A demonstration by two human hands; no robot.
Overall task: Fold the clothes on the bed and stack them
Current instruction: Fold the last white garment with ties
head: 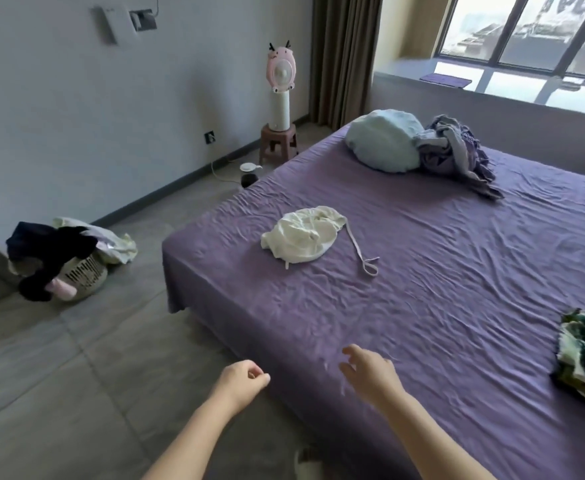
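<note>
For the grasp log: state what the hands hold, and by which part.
Nothing. Left hand curled, empty; right hand open over the bed, short of the white garment.

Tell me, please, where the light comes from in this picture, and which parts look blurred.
Head view: daylight enters through the window at upper right, and the sill glares white; the wall panel at upper left is smeared; the right hand and left hand are slightly soft; the white garment on the bed looks fairly sharp.

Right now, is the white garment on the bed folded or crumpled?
Crumpled: the white garment lies bunched in a wrinkled heap on the bed, its strap trailing loose beside it.
</note>
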